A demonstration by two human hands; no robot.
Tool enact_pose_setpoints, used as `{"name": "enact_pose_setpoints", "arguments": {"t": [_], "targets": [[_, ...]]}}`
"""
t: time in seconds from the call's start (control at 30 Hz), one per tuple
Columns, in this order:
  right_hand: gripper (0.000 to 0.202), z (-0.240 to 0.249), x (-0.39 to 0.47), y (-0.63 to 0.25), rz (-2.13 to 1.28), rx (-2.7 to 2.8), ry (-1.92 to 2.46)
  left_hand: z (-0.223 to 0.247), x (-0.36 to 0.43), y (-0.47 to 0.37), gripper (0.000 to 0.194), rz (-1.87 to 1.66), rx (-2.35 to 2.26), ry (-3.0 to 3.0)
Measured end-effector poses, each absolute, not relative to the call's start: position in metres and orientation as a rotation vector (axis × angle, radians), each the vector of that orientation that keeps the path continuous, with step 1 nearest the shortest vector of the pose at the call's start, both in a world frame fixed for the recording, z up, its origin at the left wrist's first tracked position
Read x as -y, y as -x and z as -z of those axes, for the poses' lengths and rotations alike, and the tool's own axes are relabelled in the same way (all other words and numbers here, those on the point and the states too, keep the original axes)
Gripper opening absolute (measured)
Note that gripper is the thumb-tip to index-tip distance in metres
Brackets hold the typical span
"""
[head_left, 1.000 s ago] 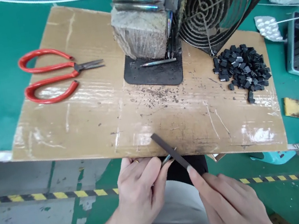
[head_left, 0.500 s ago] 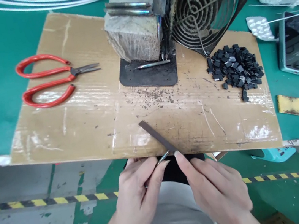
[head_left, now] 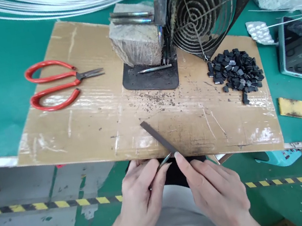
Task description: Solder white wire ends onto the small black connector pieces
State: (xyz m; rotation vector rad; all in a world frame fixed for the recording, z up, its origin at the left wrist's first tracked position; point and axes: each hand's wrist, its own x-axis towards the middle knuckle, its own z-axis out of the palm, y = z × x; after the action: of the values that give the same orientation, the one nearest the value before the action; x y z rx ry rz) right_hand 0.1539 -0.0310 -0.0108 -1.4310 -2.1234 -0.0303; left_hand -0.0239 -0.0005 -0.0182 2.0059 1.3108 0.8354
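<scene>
My left hand [head_left: 144, 192] pinches a thin pointed metal rod [head_left: 165, 160], whose tip points up and to the right. My right hand [head_left: 215, 187] is closed on a flat dark file [head_left: 158, 137], with the thumb pressed along it. The file slants up and left over the front edge of the cardboard sheet [head_left: 98, 130]. The rod's tip meets or lies very near the file's lower part, close to my right thumb. Both hands are just below the table's edge, in front of my lap.
Red-handled scissors [head_left: 54, 85] lie at left. A wrapped block [head_left: 135, 40] with metal rods stands on a black plate [head_left: 151, 81]. Right of it are a fan [head_left: 195, 15], a pile of black pieces [head_left: 235, 70], a phone [head_left: 294, 47] and a yellow sponge [head_left: 292, 107].
The view has shifted slightly, so the table items sit a little differently in frame. Both hands keep their grips, and my right hand has moved slightly left.
</scene>
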Motion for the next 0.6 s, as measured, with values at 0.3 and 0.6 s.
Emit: {"name": "enact_pose_setpoints", "arguments": {"t": [0.3,0.6], "targets": [[0.03,0.007,0.042,-0.16,0.028,2.194,1.445,0.021,0.007,0.025,0.032,-0.788,-1.298,-1.912],[0.026,0.008,0.045,-0.16,0.028,2.176,1.449,0.017,0.001,0.022,0.032,-0.788,-1.305,-1.982]]}}
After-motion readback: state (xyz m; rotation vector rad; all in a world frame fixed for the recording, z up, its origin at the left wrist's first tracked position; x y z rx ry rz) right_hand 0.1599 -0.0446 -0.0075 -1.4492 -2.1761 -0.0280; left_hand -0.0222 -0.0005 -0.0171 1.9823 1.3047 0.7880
